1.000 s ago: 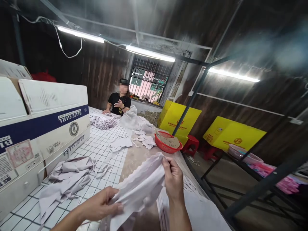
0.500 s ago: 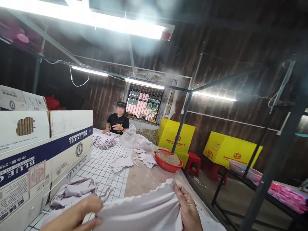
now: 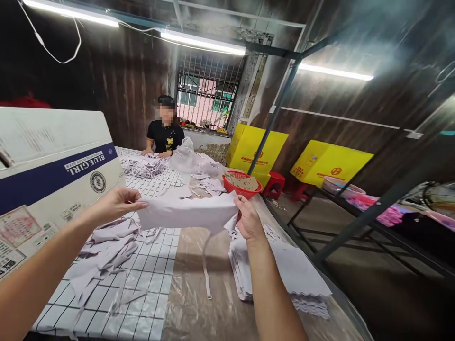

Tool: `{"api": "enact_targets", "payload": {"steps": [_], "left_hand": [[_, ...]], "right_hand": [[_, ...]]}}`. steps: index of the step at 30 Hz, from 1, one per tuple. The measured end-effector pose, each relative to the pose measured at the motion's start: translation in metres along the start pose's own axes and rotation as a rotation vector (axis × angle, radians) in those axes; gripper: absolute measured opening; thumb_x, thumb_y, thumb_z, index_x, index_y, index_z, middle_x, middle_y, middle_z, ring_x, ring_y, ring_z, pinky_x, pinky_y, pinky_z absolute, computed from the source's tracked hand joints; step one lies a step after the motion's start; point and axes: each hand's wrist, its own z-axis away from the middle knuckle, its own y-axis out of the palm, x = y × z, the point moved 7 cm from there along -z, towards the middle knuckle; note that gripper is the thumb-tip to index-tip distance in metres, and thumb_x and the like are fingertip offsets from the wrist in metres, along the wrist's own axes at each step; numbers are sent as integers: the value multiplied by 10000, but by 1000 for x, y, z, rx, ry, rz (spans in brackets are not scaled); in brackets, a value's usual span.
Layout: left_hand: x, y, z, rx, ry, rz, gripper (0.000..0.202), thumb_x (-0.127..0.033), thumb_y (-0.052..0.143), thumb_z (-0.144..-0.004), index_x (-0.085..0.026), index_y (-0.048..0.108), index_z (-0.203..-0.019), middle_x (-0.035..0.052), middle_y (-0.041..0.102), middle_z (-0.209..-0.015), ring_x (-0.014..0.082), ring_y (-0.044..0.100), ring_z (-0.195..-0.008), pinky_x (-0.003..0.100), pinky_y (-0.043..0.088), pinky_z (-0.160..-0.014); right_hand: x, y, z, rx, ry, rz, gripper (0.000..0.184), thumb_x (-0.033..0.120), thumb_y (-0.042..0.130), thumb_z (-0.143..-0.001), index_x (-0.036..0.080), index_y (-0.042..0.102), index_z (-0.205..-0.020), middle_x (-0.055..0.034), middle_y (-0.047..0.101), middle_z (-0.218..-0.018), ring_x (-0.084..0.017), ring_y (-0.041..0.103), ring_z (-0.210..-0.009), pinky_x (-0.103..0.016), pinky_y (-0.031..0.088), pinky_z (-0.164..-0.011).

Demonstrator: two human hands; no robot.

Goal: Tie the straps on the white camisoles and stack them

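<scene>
A pale lilac garment (image 3: 185, 214) is stretched sideways in the air above the table, one edge gripped at each end. My left hand (image 3: 128, 200) pinches its left end between thumb and fingers. Its right corner is held by my right hand (image 3: 248, 219), thumb on top. From the underside a thin strap (image 3: 205, 272) with a small ring or slider dangles over the plastic-covered table. Below my right forearm lies a neat stack of similar scallop-edged pieces (image 3: 291, 272). Below my left hand is a loose, crumpled pile of lilac garments (image 3: 106, 251).
A large white-and-blue carton (image 3: 53, 175) borders the left side. Farther along the grid-patterned table (image 3: 152, 279) are more garments (image 3: 144, 166), a clear plastic bag (image 3: 183, 155) and a red basket (image 3: 245, 193). A co-worker (image 3: 165, 132) sits at the far end. Metal posts (image 3: 273, 118) stand right.
My view has tilted downward, bringing the stack and loose pile into sight. Both hands have moved farther forward, still holding the garment, whose hanging strap now shows.
</scene>
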Motion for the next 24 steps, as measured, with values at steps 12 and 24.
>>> {"api": "enact_targets", "payload": {"steps": [12,24], "left_hand": [[-44,45,3,165,111,476,451,-581,697,-781,-169,540,-687,-37,442,-552,77,403,-497,210,342,-474],[5,119,-19,25,-56,615,503,-642,666,-768,-188,453,-727,-71,385,-593,66,320,-519,196,257,-475]], "right_hand": [[-31,2,-23,-112,-189,539,425,569,798,-605,200,616,-715,2,611,-702,-149,518,-685,-287,432,-685],[-118,88,93,305,266,-130,386,521,770,-722,239,686,-972,-10,724,-952,-180,630,-878,-276,484,-785]]}}
